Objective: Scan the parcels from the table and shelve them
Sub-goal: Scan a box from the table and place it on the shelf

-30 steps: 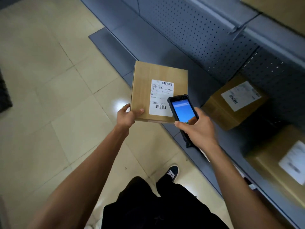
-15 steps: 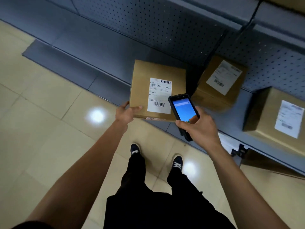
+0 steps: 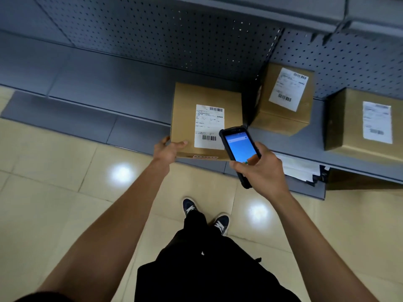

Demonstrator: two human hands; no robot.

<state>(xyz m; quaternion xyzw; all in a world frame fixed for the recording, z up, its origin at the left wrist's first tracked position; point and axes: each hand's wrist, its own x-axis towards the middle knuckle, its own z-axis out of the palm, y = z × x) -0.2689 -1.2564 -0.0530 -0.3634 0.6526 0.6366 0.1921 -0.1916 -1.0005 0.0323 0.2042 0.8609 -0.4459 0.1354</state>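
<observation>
My left hand (image 3: pixel 168 150) grips the near left corner of a brown cardboard parcel (image 3: pixel 187 118) with a white barcode label, held flat in front of the grey shelf (image 3: pixel 91 83). My right hand (image 3: pixel 260 171) holds a black handheld scanner (image 3: pixel 238 147) with a lit blue screen. The scanner overlaps the parcel's near right corner, and my thumb rests on the screen's lower edge.
Two more labelled cardboard parcels (image 3: pixel 283 99) (image 3: pixel 366 125) sit on the shelf at right, against the perforated back panel (image 3: pixel 165 33). Loose white papers (image 3: pixel 301 168) lie under the shelf edge. My feet stand on the beige tiled floor (image 3: pixel 54 188).
My view has swung to face the shelf more squarely, bringing the two shelved parcels further into sight. Both hands keep the same hold on parcel and scanner.
</observation>
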